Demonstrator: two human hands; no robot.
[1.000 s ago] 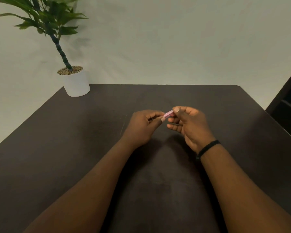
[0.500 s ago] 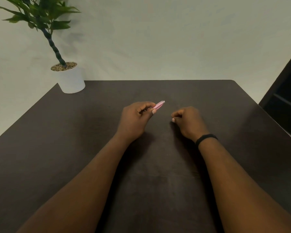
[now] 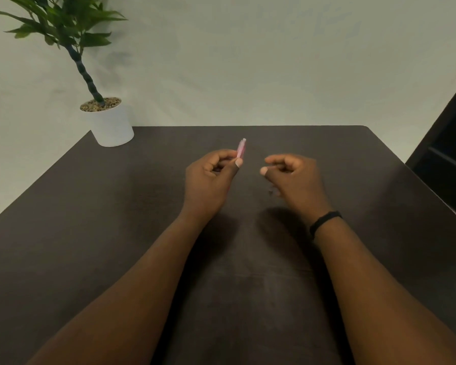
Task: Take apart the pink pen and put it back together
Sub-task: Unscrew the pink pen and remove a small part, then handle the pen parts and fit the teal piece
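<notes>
The pink pen sticks up and slightly away from my left hand, pinched between thumb and forefinger, with only its upper end showing. My right hand hovers a short gap to the right of the pen, not touching it. Its fingers are curled in, the thumb tip lies near the forefinger, and nothing shows in them. A tiny dark speck lies on the table just under the right thumb, too blurred to identify. Both hands are above the middle of the dark table.
A white pot with a green plant stands at the table's far left corner against the pale wall. A dark piece of furniture rises beyond the table's right edge. A black band circles my right wrist.
A second ago both hands met at the pen. The right hand then let go, dropped to the table, and has now lifted again. The left hand has tilted the pen more upright.
</notes>
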